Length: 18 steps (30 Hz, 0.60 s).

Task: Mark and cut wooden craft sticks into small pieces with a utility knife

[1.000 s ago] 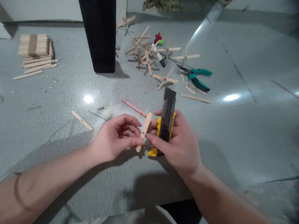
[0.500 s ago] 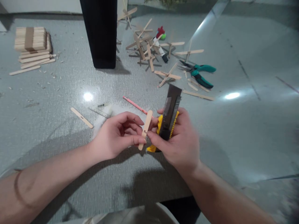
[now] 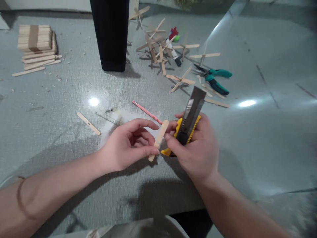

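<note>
Between the thumb and fingers of my left hand (image 3: 133, 142) is a wooden craft stick (image 3: 161, 134), tilted with its upper end to the right. My right hand (image 3: 198, 145) is wrapped round a yellow and black utility knife (image 3: 189, 122), whose body points up and away. The right thumb and fingertips are close to the stick's right edge; I cannot tell whether they touch it. Behind the hands lies a pink pencil (image 3: 147, 111). A second craft stick (image 3: 88, 123), with a small slot in its middle, rests left of my left hand.
A bundle of craft sticks (image 3: 42, 38) lies at the back left. A tall black object (image 3: 111, 36) stands at the back. Crossed sticks (image 3: 180, 79), a marker (image 3: 173, 53) and green-handled pliers (image 3: 215, 79) are at the back right. A clear ruler (image 3: 107, 118) lies near my left hand.
Both hands have shifted slightly right, and the right hand has drawn a little away from the stick. The stick has turned in the left hand, and the slot seen before no longer shows.
</note>
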{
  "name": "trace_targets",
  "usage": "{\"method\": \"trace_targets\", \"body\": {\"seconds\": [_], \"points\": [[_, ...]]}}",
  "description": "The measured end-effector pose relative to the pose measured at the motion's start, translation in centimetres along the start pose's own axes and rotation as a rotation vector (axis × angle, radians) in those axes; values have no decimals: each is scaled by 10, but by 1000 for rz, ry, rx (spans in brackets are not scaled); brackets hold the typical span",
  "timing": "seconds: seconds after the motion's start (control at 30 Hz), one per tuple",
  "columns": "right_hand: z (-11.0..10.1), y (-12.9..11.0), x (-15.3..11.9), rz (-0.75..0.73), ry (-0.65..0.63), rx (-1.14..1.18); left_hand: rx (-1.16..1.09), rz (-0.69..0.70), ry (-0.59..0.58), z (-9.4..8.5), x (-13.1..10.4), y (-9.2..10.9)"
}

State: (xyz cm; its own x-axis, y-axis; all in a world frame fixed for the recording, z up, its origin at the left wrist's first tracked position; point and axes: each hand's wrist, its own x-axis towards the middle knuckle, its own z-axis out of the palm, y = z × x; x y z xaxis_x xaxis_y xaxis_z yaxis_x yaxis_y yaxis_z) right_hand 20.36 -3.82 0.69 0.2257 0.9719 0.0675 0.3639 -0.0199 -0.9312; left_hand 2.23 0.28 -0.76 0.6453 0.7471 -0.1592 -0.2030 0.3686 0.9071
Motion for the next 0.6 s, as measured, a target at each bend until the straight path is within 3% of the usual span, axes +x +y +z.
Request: {"method": "trace_targets", "body": {"seconds": [0.23, 0.6], "points": [[-4, 5, 2, 34, -41, 47, 180, 55, 109, 2, 1, 0], [-3, 18, 4, 33, -115, -40, 243, 91, 190, 0, 2, -1]]}}
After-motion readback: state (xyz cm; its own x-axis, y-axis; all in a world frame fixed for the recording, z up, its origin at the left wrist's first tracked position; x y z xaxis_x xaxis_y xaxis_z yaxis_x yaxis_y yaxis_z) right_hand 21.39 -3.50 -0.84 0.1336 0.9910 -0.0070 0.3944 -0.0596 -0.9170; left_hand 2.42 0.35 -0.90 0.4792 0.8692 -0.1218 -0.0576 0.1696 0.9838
